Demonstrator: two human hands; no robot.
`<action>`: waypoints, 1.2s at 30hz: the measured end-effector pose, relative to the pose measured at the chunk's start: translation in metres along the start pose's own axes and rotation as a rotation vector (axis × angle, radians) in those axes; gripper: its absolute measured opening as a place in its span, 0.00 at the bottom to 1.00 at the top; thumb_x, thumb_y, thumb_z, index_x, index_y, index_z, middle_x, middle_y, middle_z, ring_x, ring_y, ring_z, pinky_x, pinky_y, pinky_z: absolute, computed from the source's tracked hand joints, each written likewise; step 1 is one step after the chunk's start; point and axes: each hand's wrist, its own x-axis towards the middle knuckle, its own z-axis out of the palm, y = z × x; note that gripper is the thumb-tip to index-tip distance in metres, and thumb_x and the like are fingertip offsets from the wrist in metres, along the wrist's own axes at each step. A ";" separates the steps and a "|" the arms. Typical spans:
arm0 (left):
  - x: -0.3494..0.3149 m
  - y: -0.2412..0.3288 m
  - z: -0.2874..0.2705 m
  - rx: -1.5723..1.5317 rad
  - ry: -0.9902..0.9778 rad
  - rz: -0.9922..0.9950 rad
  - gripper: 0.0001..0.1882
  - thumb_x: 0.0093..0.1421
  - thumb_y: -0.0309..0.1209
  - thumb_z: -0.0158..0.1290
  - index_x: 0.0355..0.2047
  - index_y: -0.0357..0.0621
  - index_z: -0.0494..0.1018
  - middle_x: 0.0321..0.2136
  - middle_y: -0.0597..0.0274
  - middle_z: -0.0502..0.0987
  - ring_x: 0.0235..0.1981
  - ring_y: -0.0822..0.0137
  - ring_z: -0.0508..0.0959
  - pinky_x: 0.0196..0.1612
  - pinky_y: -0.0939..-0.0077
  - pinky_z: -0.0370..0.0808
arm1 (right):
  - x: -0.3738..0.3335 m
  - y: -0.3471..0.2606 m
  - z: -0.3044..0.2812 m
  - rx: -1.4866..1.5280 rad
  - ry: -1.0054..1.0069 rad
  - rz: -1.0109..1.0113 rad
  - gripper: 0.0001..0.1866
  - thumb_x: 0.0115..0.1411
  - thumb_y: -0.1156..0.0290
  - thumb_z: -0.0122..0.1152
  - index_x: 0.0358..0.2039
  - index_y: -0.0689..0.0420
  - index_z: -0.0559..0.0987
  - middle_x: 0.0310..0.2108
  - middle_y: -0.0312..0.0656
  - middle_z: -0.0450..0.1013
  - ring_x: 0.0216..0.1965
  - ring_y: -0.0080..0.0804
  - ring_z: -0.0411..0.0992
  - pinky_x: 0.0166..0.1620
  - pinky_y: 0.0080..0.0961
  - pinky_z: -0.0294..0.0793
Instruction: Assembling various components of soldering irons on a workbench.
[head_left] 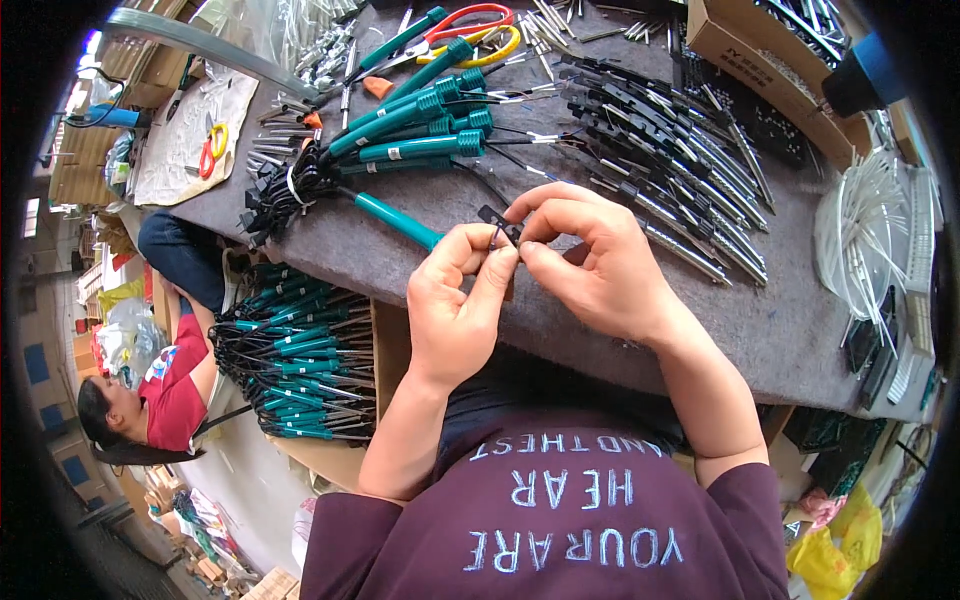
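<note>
The grip of the left hand (455, 300) is narrow: a thin dark wire (494, 238) is pinched between the thumb and the forefinger. The grip of the right hand (590, 255) is narrow also, and by it a small black piece (498, 220), flat like a plastic plate, is held just beside the wire. Both are found above the near part of the grey worktop (790, 345), whose surface looks rough, like felt. A teal handle (395, 218), round and slender, is seen left of the left hand; its near end is hidden there. Farther to the left, more teal handles (415, 150) with ribbed ends are laid in a fan, beside a tangled bundle of black cables (285, 195). To the right, shiny metal rods (690, 170) are piled side by side. At the far side, scissors (440, 36) with smooth red and yellow loops are placed, and a brown cardboard box (755, 65) is put at the far right. Near the right edge, translucent strips (865, 235) are gathered in a curved bunch.
</note>
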 end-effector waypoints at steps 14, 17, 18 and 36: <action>-0.003 0.004 0.001 0.006 0.007 0.049 0.03 0.69 0.23 0.53 0.42 0.37 0.73 0.27 0.74 0.74 0.27 0.85 0.68 0.31 0.89 0.63 | 0.001 -0.005 -0.009 0.025 -0.004 0.080 0.04 0.59 0.77 0.65 0.32 0.65 0.83 0.47 0.42 0.78 0.36 0.17 0.76 0.34 0.14 0.78; -0.005 0.003 0.003 0.068 -0.011 0.064 0.03 0.69 0.23 0.53 0.41 0.37 0.73 0.28 0.73 0.74 0.28 0.85 0.68 0.31 0.89 0.63 | 0.001 0.006 -0.006 0.040 0.076 0.085 0.06 0.58 0.74 0.65 0.32 0.64 0.83 0.44 0.42 0.80 0.37 0.21 0.78 0.35 0.20 0.78; -0.007 0.004 0.004 0.071 -0.003 0.054 0.03 0.69 0.23 0.53 0.41 0.37 0.73 0.28 0.73 0.74 0.27 0.84 0.68 0.31 0.89 0.63 | 0.003 0.009 -0.004 0.071 0.161 0.086 0.07 0.57 0.71 0.66 0.31 0.63 0.84 0.41 0.43 0.81 0.38 0.26 0.79 0.36 0.25 0.78; 0.003 0.008 -0.020 -0.004 -0.189 -0.105 0.06 0.63 0.21 0.55 0.40 0.34 0.75 0.34 0.66 0.79 0.36 0.79 0.76 0.43 0.82 0.72 | -0.002 0.002 -0.016 0.184 -0.090 0.255 0.09 0.55 0.71 0.71 0.31 0.65 0.84 0.44 0.51 0.81 0.39 0.25 0.79 0.42 0.26 0.79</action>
